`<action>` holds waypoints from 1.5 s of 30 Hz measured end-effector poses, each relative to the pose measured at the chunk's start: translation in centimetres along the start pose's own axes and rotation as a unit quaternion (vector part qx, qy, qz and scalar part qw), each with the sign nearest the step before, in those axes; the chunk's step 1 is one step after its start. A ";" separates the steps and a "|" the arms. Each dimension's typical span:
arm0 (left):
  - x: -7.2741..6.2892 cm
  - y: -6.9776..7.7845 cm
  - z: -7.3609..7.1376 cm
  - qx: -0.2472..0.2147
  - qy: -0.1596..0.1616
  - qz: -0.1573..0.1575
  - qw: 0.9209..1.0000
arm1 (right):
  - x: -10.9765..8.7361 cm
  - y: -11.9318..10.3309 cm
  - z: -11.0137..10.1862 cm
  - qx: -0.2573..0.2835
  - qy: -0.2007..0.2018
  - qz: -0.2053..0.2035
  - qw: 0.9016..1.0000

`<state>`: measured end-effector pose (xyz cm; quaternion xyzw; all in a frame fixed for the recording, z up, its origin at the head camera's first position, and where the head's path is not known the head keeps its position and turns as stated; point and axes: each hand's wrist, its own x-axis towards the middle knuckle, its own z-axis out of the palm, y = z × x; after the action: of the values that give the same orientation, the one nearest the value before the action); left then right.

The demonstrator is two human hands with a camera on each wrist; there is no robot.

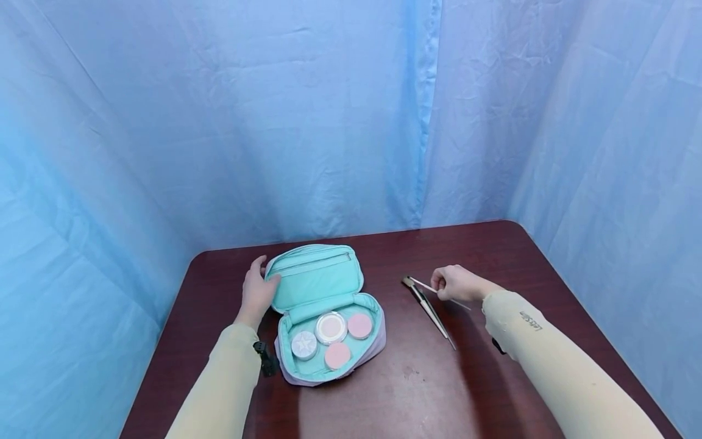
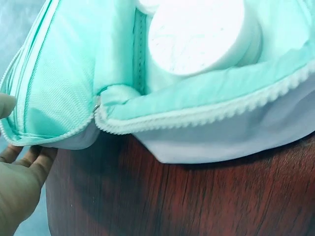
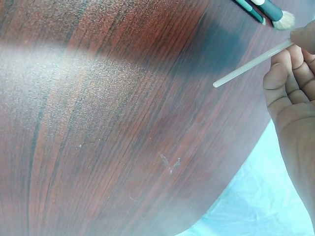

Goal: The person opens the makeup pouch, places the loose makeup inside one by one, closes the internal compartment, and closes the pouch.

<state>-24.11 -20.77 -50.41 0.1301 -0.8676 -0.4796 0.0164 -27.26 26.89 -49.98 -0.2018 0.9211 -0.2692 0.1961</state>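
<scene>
A teal-lined cosmetic pouch [image 1: 314, 277] lies unzipped on the table, its lid folded back. My left hand [image 1: 259, 292] holds the lid's left edge; in the left wrist view, the thumb is over the lining and the fingers [image 2: 42, 160] are beneath. Inside the pouch sit a star-topped round case [image 1: 304, 345], a round compact [image 1: 331, 328] and two pink round cases, one at the right [image 1: 359, 326] and one in front [image 1: 337, 355]. To the right, my right hand [image 1: 456, 283] pinches a thin pale stick [image 3: 251, 65]. Its far end is hidden by the fingers in the right wrist view.
Makeup brushes [image 1: 430, 311] lie together on the dark red wooden table [image 1: 406, 390], just left of my right hand. One has a fluffy pale head [image 3: 284, 20]. Blue curtains [image 1: 329, 122] hang behind the table and along both sides.
</scene>
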 end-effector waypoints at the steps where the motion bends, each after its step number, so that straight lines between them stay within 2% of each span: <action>1: 0.0 0.0 0.1 -0.003 0.004 0.009 1.000 | 0.0 -0.1 0.0 0.001 0.000 0.001 1.000; 8: -0.7 -0.1 0.5 0.000 0.023 0.060 0.998 | -0.2 -0.4 0.1 -0.005 0.001 -0.009 1.000; 18: -2.0 0.0 0.7 0.034 0.035 0.105 0.993 | -0.2 -0.7 0.2 0.000 0.001 0.000 1.000; 24: -2.4 0.2 1.0 0.073 0.060 0.133 0.987 | -0.1 -0.5 0.2 -0.006 0.002 -0.004 1.000; 30: -2.6 0.2 1.2 0.112 0.067 0.159 0.979 | 0.0 -0.4 0.3 -0.005 0.003 -0.004 1.000; 39: -2.7 0.2 1.1 0.109 0.071 0.168 0.977 | 0.0 -0.5 0.4 -0.007 0.006 -0.007 1.000; 45: -2.8 0.1 1.3 0.142 0.068 0.165 0.974 | -0.1 -0.8 0.6 -0.008 -0.002 -0.007 1.000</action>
<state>-21.66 -19.00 -50.77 0.0184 -0.9330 -0.3326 0.1362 -26.67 26.11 -49.92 -0.2104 0.9212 -0.2628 0.1949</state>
